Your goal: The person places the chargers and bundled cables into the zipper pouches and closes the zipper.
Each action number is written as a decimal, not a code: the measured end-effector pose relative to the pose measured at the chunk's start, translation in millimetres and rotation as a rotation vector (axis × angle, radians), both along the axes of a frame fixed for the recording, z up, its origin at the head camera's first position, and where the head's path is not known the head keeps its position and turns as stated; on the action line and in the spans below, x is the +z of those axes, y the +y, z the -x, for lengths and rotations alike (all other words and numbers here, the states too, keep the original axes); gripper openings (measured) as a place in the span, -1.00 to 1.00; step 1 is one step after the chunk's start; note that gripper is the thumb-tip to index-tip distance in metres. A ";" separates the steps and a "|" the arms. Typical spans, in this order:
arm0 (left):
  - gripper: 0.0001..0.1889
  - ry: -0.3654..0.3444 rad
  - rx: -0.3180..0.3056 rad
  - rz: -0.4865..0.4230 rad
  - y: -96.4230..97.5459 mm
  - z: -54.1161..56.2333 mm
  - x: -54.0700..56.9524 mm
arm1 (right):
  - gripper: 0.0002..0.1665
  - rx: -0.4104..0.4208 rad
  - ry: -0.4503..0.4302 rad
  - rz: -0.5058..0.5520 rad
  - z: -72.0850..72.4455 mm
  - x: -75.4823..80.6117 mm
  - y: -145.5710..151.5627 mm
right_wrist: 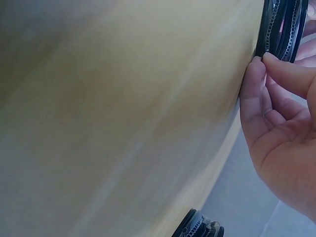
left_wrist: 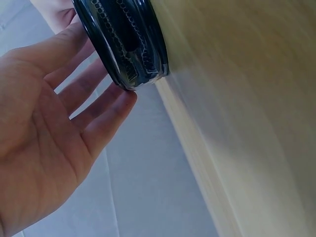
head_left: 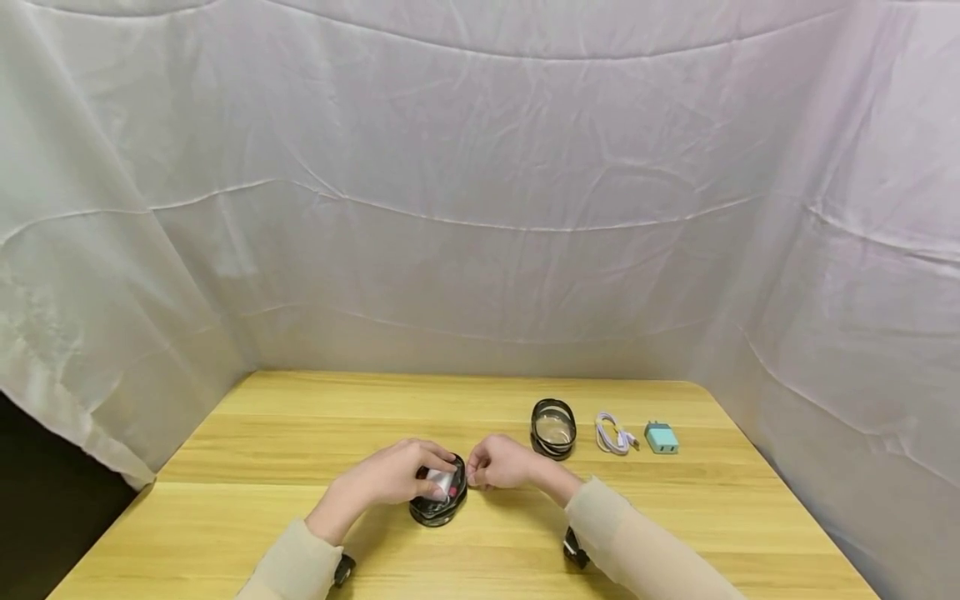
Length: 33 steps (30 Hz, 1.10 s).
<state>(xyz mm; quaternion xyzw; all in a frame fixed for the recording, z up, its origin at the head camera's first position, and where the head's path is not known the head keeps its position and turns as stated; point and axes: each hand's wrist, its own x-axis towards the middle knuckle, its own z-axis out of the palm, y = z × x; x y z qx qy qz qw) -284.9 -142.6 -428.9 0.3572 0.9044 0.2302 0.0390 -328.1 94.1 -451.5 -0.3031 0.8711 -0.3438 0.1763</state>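
A small black-rimmed zip pouch (head_left: 432,517) with clear panels lies on the table in front of me. A white item (head_left: 441,480) with a spot of pink beside it shows at its top. My left hand (head_left: 393,475) holds the pouch from the left, with thumb and fingers around its rim. In the left wrist view, the zipper teeth (left_wrist: 111,29) run in two parted rows. At the pouch's right end, my right hand (head_left: 508,462) pinches the zipper end between thumb and index fingertip (right_wrist: 256,69); the pull itself is hidden.
A second black-rimmed clear pouch (head_left: 535,437) stands farther back to the right. Beside it lie a coiled white cable (head_left: 602,433) and a teal plug charger (head_left: 662,438). Pale cloth (head_left: 480,275) encloses the wooden table (head_left: 300,417) at the back and sides.
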 end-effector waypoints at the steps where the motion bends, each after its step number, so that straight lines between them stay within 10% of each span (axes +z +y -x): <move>1: -0.62 0.004 0.000 0.002 0.0 0.0 0.2 | -0.90 -0.006 -0.004 0.005 -0.3 -0.1 0.1; 33: -0.65 0.103 0.000 0.025 -5.0 1.3 0.8 | -0.84 -0.053 0.060 -0.009 10.4 -1.4 -10.7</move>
